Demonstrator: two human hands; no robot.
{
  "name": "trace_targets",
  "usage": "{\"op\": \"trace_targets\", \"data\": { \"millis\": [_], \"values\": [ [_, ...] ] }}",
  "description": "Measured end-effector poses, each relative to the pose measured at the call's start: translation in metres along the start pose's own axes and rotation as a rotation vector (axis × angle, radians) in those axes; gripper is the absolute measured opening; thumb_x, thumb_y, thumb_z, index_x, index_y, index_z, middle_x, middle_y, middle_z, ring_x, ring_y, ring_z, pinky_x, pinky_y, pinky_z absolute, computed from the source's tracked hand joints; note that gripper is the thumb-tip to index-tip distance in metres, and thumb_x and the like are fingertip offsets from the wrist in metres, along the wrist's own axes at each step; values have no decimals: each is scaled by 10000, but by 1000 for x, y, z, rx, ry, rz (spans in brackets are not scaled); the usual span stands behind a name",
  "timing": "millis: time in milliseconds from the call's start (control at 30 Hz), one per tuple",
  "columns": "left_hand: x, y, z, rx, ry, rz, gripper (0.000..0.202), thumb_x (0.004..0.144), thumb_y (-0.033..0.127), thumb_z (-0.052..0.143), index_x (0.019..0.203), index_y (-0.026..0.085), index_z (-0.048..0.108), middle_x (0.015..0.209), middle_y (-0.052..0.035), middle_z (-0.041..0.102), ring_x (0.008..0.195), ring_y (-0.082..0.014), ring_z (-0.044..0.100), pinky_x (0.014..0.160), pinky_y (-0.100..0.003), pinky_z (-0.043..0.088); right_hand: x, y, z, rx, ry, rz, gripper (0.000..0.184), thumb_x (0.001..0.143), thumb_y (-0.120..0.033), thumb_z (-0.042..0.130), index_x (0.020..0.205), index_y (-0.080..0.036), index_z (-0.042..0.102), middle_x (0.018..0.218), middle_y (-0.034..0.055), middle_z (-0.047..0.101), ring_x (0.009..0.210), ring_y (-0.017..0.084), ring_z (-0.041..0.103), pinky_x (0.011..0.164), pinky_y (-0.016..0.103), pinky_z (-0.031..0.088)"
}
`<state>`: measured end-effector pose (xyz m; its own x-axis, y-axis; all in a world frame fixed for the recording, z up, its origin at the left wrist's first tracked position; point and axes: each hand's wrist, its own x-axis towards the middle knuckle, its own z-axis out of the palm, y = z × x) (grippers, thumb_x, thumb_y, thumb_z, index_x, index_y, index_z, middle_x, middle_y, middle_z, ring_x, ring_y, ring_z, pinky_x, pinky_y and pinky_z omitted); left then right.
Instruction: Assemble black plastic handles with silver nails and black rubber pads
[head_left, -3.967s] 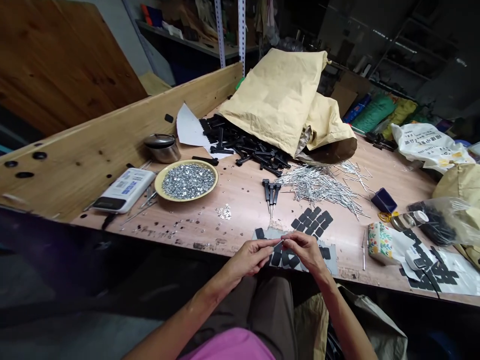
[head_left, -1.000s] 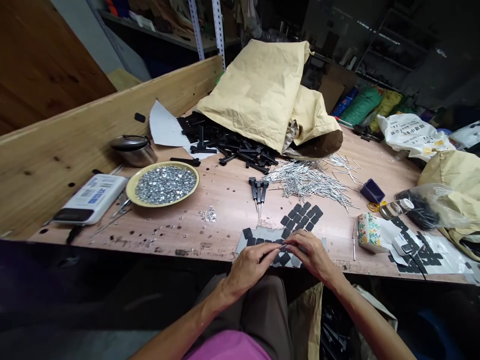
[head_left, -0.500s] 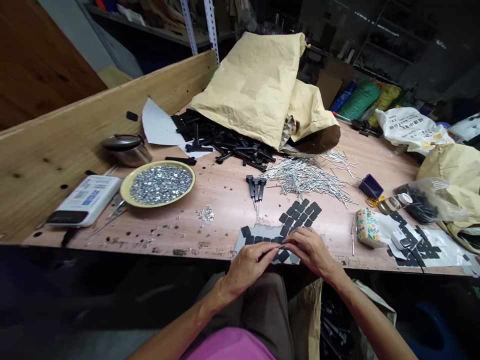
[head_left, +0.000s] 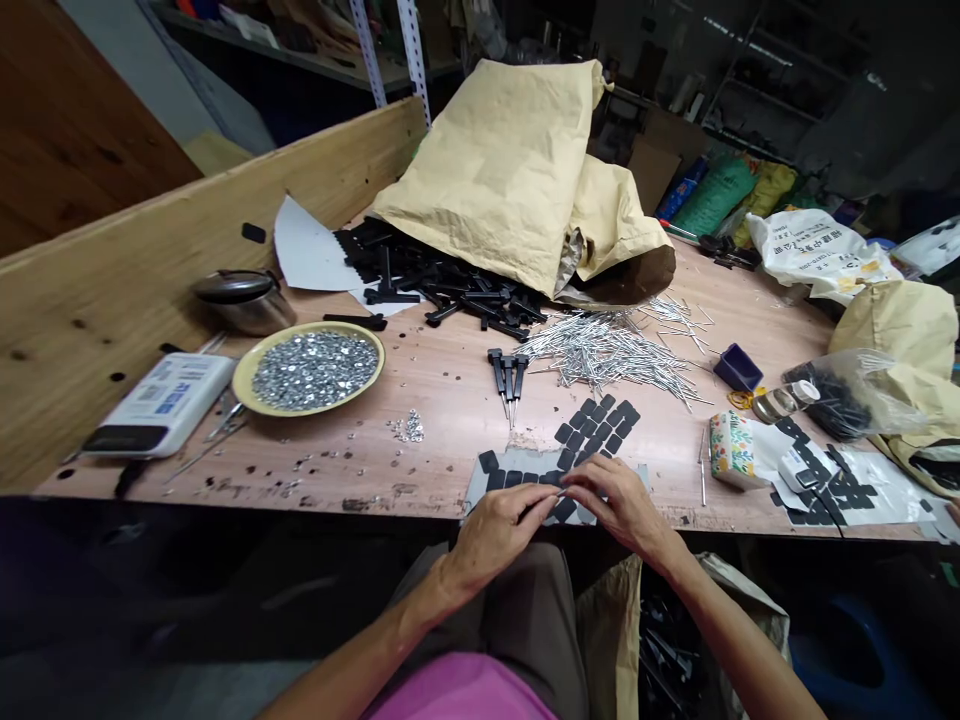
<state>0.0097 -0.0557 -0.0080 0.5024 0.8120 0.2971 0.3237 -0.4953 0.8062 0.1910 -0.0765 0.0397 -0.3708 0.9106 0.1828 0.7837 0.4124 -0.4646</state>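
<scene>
My left hand (head_left: 504,525) and my right hand (head_left: 616,500) meet at the table's front edge, fingertips together in a pinch. Between them shows a sliver of something small and greyish, too tiny to name. Under and behind the fingers lie black rounded pads (head_left: 592,435) in rows, some on a grey sheet (head_left: 477,490). Beyond the pads, three black plastic pieces with metal rods (head_left: 508,375) rest side by side. A heap of thin metal rods (head_left: 611,350) is spread behind them. To the left sits a small pile of metal washers or nuts (head_left: 409,427).
A yellow bowl (head_left: 247,396) of small metal parts stands left, near a white scale (head_left: 161,400) and a metal pot (head_left: 247,305). Large paper sacks (head_left: 495,170) lie over black plastic parts (head_left: 390,270) at the back. A patterned box (head_left: 731,447) and a purple tray (head_left: 739,368) are right.
The view has shifted slightly, so table things appear a little further left. Both hands keep the same pinch at the same spot.
</scene>
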Motion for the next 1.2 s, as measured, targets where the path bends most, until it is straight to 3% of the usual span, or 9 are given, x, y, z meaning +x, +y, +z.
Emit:
{"op": "trace_targets", "data": {
  "millis": [267,400,500,633,767,867,1000,1100,1200],
  "values": [
    [-7,4,4,44,-25,58,251,872,242,455,904,211,702,829,-35,744,701,-151,700,630,-201,532,-4,1,20,-315,13,-24,525,992,-334,202,638,-175,556,586,14,565,558,117,491,616,271,300],
    [-3,8,4,-77,-65,-53,245,863,260,461,903,226,700,869,-23,745,762,-157,699,694,-218,535,-6,-1,12,-175,44,136,408,963,-412,310,803,-181,607,718,22,622,628,123,547,612,251,338],
    [0,9,4,-140,-95,-145,240,850,292,474,892,231,702,880,-16,745,773,-163,694,721,-234,531,-8,1,4,1,46,90,334,947,-424,365,946,-190,603,815,29,638,712,124,576,646,236,377],
    [-2,10,6,-189,-73,-187,226,823,296,494,856,230,708,858,-17,745,754,-166,689,694,-234,521,-10,4,8,-85,28,9,348,961,-364,358,790,-184,602,733,24,628,684,127,563,665,255,362],
    [0,13,11,-349,-17,-289,218,800,337,517,822,215,696,793,-26,737,695,-167,671,645,-251,518,-10,4,14,-224,101,140,373,959,-360,347,728,-183,580,719,38,606,659,140,542,663,273,364],
    [8,15,14,-645,-28,-465,282,770,420,564,840,174,682,834,-59,730,715,-166,662,658,-263,523,-14,0,18,-16,241,349,357,946,-377,343,749,-187,570,727,33,592,659,141,537,624,258,388],
    [18,15,24,-980,26,-552,382,692,489,650,886,161,673,1043,-102,687,908,-185,645,795,-290,509,-21,-8,36,561,272,473,308,871,-460,451,791,-192,581,725,8,608,654,134,557,598,240,439],
    [18,13,35,-1010,68,-596,432,657,494,679,936,164,663,1004,-97,688,926,-187,637,811,-299,505,-23,-14,52,834,330,505,318,805,-499,537,882,-198,606,807,20,635,750,156,583,685,270,476],
    [18,9,45,-965,157,-640,441,617,478,708,910,152,668,1057,-112,663,961,-194,623,805,-285,499,-23,-18,60,936,354,608,309,791,-497,549,828,-197,613,699,-4,587,629,132,546,592,251,470]
  ]
}}
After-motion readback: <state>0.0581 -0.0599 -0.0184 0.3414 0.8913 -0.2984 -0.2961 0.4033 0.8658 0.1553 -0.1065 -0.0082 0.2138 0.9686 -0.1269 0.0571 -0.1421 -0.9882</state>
